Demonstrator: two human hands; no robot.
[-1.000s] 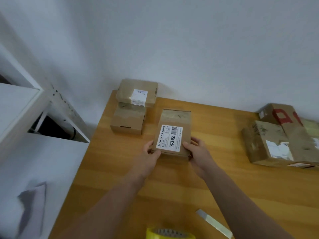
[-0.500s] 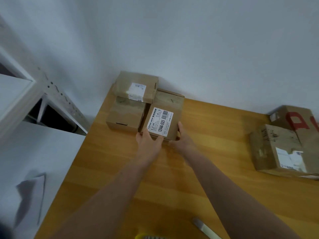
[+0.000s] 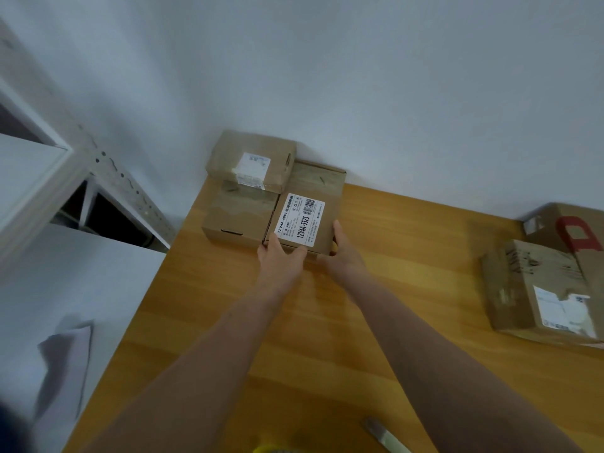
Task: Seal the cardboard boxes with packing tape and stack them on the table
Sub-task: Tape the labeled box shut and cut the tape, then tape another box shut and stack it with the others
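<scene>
Head camera looks down on the wooden table [image 3: 376,289], with two large boxes [image 3: 536,289] at its right and a two-box stack [image 3: 240,217] in the far left corner by the wall [image 3: 359,76]. The labelled box [image 3: 300,220] lies against that stack's right side, its near corners gripped by the left hand [image 3: 279,261] and right hand [image 3: 343,255].

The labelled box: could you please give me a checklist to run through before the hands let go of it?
1. Left-hand grip and right-hand grip hold the labelled box at its near end: ok.
2. It sits against the lower box of the stack: ok.
3. It lies flat on the table: cannot tell, the hands hide its near edge.
4. Its flaps are taped shut: cannot tell.
</scene>
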